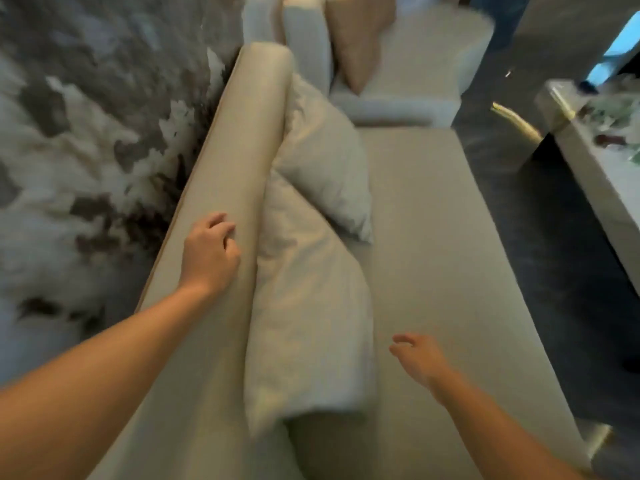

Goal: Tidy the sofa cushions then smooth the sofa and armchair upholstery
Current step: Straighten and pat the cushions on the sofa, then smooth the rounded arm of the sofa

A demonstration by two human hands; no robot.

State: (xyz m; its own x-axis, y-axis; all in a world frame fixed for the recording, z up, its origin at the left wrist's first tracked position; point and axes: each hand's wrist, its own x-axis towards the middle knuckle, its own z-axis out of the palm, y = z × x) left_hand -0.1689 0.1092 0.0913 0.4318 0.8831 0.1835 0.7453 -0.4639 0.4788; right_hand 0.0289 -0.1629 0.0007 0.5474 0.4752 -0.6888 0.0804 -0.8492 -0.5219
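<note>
The beige sofa [415, 237] runs from the bottom of the frame up toward the centre, its rounded backrest [235, 174] along the left and its flat seat to the right. Two pale cushions lean against the backrest: a large cushion [308, 323] in the lower middle, and a smaller cushion [325, 168] above it, tilted so its lower corner overlaps the large one's top. At the top of the frame stands a white armchair [415, 88] just beyond the sofa's far end, with a tan cushion [360, 36] propped upright against its back.

The left hand [211, 254] rests on top of the backrest at centre left, fingers curled loosely and holding nothing. The right hand [419, 362] hovers over the seat at lower right — just beside the large cushion, fingers slightly spread and empty; whether it touches the fabric I cannot tell.

A pale table [602, 181] with blurred items sits at the right edge — everything is motion-blurred, and no writing or label can be read.
</note>
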